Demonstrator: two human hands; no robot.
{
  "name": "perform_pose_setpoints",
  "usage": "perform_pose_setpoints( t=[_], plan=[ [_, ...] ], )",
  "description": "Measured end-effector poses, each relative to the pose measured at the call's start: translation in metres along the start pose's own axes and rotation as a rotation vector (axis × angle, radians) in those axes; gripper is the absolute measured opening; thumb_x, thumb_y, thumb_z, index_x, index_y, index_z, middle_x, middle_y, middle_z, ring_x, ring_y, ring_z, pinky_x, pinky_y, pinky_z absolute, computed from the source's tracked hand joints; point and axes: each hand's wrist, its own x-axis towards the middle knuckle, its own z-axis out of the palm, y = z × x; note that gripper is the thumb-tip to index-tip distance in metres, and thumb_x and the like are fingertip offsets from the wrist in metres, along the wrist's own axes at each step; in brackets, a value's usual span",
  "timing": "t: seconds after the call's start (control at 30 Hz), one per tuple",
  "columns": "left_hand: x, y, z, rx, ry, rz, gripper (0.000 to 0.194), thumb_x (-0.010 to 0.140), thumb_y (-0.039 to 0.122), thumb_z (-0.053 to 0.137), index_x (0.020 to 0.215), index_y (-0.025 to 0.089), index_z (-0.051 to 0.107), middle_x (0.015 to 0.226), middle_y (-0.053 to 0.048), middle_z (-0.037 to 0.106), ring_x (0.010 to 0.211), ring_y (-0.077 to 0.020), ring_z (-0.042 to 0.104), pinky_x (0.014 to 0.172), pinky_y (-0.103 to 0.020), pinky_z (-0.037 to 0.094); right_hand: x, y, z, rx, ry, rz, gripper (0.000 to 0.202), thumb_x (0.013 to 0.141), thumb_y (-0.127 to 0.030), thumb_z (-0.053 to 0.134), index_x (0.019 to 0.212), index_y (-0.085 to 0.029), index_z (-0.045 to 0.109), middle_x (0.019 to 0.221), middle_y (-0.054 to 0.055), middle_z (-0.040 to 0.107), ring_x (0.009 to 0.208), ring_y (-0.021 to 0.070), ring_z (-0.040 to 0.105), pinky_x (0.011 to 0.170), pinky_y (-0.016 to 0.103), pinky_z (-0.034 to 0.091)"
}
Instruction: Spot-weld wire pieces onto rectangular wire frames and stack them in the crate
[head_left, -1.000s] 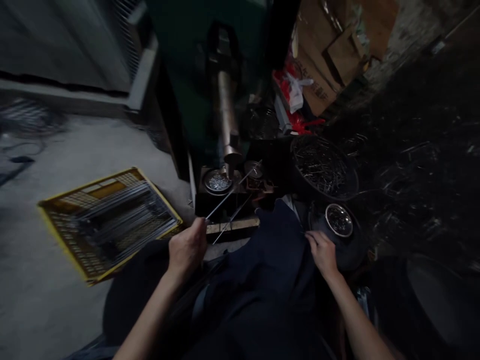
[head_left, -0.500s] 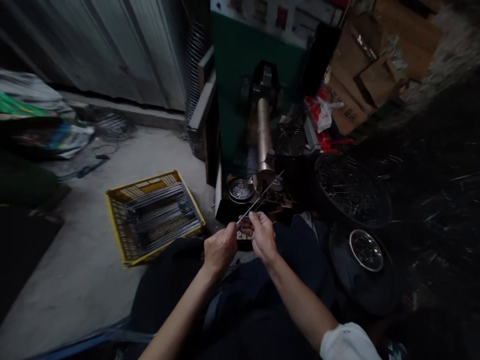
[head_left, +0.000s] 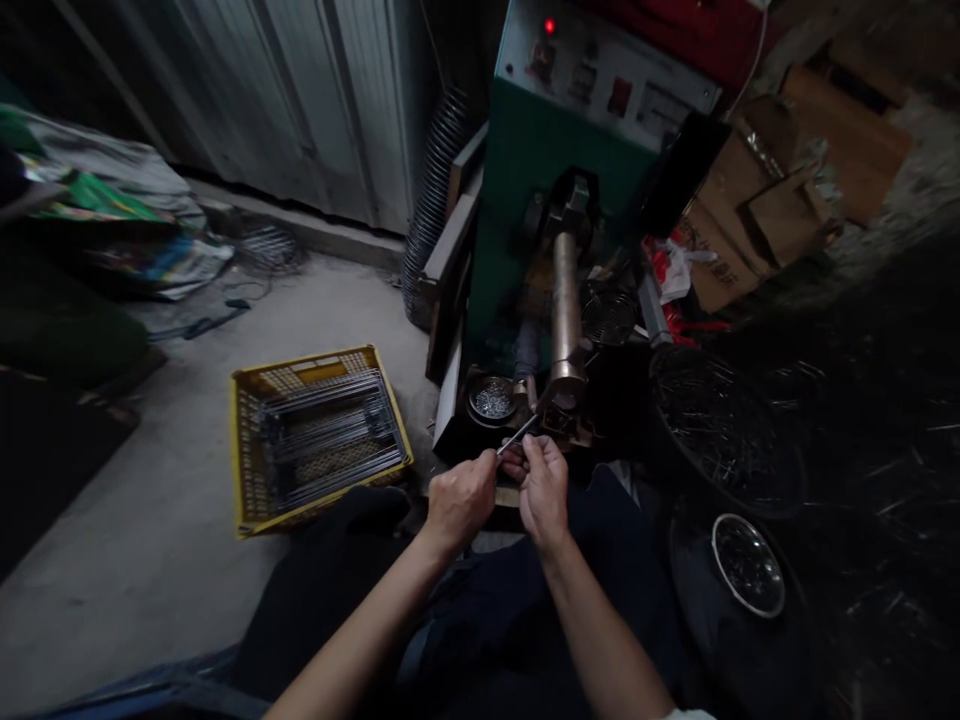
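Left hand (head_left: 463, 503): closed around metal rod (head_left: 517, 436)
Metal rod: juts toward 1–2 o'clock from fist
Right hand (head_left: 541, 490): fingers bunched beside rod; can't tell if gripping
Dish (head_left: 493, 401): 11 o'clock of right hand
Yellow crate (head_left: 238, 450): 10 o'clock of left hand

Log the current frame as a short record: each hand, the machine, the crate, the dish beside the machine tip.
Left hand: closed around a thin, straight, silver metal rod
Right hand: fingers bent, beside the rod; contact unclear
Rod's far end: at the machine tip; touching or not, cannot tell
Machine: green metal body, brass-coloured cylindrical arm, red light lit
Crate: yellow, rectangular, latticed; holds long silver rods
Dish: dark, round; holds small shiny pieces
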Motion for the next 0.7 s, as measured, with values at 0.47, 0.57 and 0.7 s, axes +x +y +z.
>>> perform_pose_setpoints(
  t=[0.47,0.57,0.7],
  plan=[
    [0.019,0.007,-0.003,-0.018,0.001,0.028,0.024,0.092,0.015,0.036,0.085,0.018,0.058,0.063,-0.006,0.065,0.06,-0.0194,0.065,0.044,-0.024,0.029,0.016,-0.008,-0.001,-0.011,0.056,-0.042,0.028,0.074,-0.037,0.073,0.085,-0.019,0.055,0.074,0.001,0.071,0.063,0.012,0.069,0.057,0.02,0.054],
    [0.02,0.007,-0.002,-0.014,0.001,0.027,0.024,0.093,0.016,0.035,0.086,0.018,0.058,0.064,-0.006,0.065,0.062,-0.0195,0.066,0.044,-0.024,0.029,0.018,-0.007,0.0,-0.016,0.059,-0.051,0.028,0.074,-0.037,0.073,0.084,-0.019,0.054,0.072,0.0,0.07,0.061,0.0127,0.068,0.055,0.021,0.054],
    [0.022,0.006,-0.003,-0.017,-0.002,0.036,0.024,0.093,0.016,0.036,0.086,0.018,0.058,0.064,-0.007,0.066,0.062,-0.0195,0.066,0.044,-0.024,0.028,0.021,-0.007,0.0,-0.025,0.059,-0.049,0.027,0.074,-0.036,0.073,0.083,-0.019,0.054,0.07,-0.001,0.069,0.058,0.0121,0.067,0.054,0.02,0.054]
  ],
)
